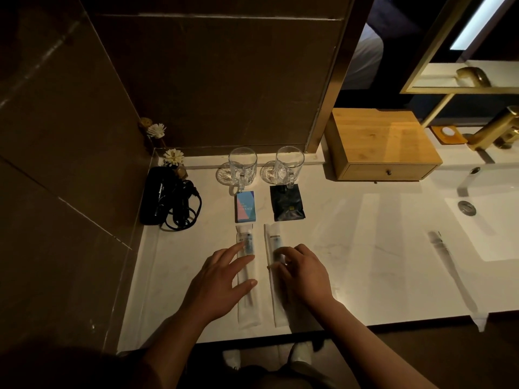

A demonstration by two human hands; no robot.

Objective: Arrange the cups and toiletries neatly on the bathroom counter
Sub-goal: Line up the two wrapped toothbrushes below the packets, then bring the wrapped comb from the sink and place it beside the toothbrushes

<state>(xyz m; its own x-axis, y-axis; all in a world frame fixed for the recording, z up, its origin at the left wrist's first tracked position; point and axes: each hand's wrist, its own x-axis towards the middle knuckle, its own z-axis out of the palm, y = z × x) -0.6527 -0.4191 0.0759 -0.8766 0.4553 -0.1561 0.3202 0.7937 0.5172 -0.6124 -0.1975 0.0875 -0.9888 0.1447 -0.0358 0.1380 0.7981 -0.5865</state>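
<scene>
Two glass mugs [243, 165] [289, 164] stand on coasters at the back of the white counter [365, 248]. In front of them lie a blue-and-pink box [245, 206] and a black sachet [287, 203]. Nearer me, two white-wrapped toothbrush packs lie side by side, pointing away from me. My left hand [222, 284] rests with spread fingers on the left pack [246, 304]. My right hand [304, 273] has curled fingertips pressing on the right pack [273, 242]. Neither pack is lifted off the counter.
A black hair dryer [163, 197] with coiled cord lies at the left wall beside small flowers [173, 156]. A wooden drawer box [384, 144] stands at the back right. The sink [488, 220] and gold tap [494, 130] are further right. Another wrapped item [452, 273] lies near the front edge.
</scene>
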